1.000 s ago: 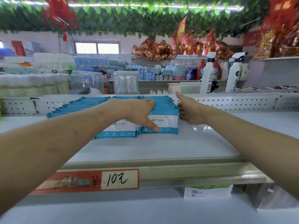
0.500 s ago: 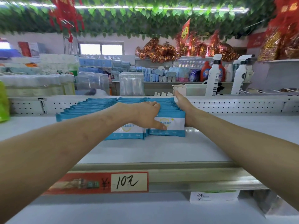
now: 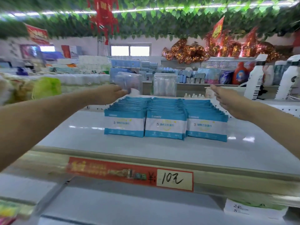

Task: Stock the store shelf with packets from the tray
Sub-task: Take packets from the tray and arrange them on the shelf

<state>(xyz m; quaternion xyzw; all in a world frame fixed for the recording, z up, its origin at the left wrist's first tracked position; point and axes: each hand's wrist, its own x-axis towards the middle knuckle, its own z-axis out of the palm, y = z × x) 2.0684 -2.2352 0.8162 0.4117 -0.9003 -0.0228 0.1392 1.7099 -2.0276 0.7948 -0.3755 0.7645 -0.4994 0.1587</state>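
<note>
From the head view: packets standing in three tight rows on the shelf, labels facing out for shoppers, flanked by left hand and right hand, each grip spread and empty, probably to square the block.

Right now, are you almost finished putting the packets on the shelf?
Done: three rows of blue-and-white packets stand on the shelf. In hand: nothing; the left hand and right hand are open, one at each side of the rows. Left: the tray is out of view, so I cannot tell how many packets remain, though the shelf has bare room.
</note>
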